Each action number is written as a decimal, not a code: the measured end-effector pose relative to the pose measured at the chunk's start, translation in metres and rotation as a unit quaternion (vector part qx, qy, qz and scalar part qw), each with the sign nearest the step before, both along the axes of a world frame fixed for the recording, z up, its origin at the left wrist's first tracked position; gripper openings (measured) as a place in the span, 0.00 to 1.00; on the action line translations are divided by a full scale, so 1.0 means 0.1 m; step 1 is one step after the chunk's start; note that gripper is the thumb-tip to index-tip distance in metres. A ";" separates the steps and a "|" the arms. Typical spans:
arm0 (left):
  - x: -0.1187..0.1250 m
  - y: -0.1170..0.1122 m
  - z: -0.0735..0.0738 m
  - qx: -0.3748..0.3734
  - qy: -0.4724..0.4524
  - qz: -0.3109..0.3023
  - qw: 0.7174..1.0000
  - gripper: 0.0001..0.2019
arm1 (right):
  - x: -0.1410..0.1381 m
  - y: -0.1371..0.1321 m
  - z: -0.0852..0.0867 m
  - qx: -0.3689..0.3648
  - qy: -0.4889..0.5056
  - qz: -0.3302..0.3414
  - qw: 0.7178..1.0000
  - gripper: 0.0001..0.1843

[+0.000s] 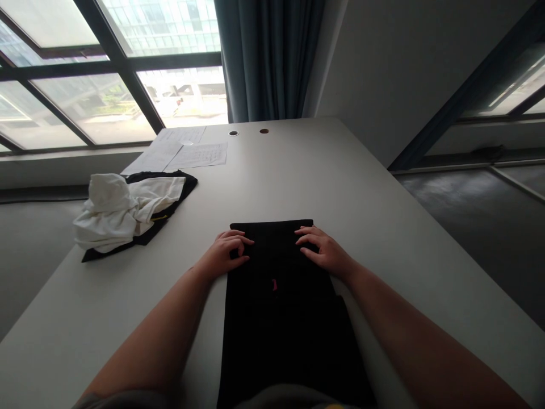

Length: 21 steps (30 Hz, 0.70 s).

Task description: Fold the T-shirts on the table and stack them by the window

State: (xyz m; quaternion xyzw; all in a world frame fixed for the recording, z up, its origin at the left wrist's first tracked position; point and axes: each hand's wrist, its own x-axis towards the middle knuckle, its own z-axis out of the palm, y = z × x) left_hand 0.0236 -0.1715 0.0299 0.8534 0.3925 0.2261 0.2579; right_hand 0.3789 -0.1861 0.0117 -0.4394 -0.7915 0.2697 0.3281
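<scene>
A black garment (pixel 281 307) lies folded lengthwise on the white table (pixel 374 227), running from the near edge toward the middle, with a small pink mark near its centre. My left hand (pixel 225 253) rests on its far left corner, fingers curled and pressing on the cloth edge. My right hand (pixel 321 250) lies flat on the far right corner, fingers stretched out and pointing left. Both hands hold the folded top edge down.
A heap of white cloth (pixel 121 210) sits on another black garment (pixel 179 187) at the left edge. Sheets of paper (pixel 187 153) lie further back, with two cable holes (pixel 233 133) behind them. Windows and a blue curtain (pixel 268 57) stand beyond.
</scene>
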 end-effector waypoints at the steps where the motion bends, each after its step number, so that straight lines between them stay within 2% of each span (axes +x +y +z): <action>1: -0.01 -0.03 0.00 0.000 -0.001 -0.004 1.000 0.12 | 0.00 0.00 0.00 -0.002 0.001 0.000 1.000 0.07; 4: -0.05 -0.11 0.00 -0.016 -0.010 0.006 1.000 0.12 | 0.00 -0.02 0.01 -0.008 0.009 -0.005 1.000 0.07; 10: -0.17 -0.29 -0.01 -0.061 -0.044 0.083 0.994 0.15 | 0.05 -0.09 -0.01 -0.010 0.034 -0.025 0.999 0.07; 15: -0.27 -0.53 -0.08 -0.041 -0.023 0.172 0.984 0.15 | 0.10 -0.24 -0.05 0.002 0.026 -0.042 0.999 0.07; 18: -0.30 -0.67 -0.12 -0.033 -0.023 0.187 0.982 0.14 | 0.12 -0.37 -0.07 0.023 0.019 -0.067 0.997 0.07; 21: -0.31 -0.76 -0.16 -0.022 -0.034 0.203 0.978 0.09 | 0.13 -0.52 -0.07 0.056 0.012 -0.112 0.992 0.05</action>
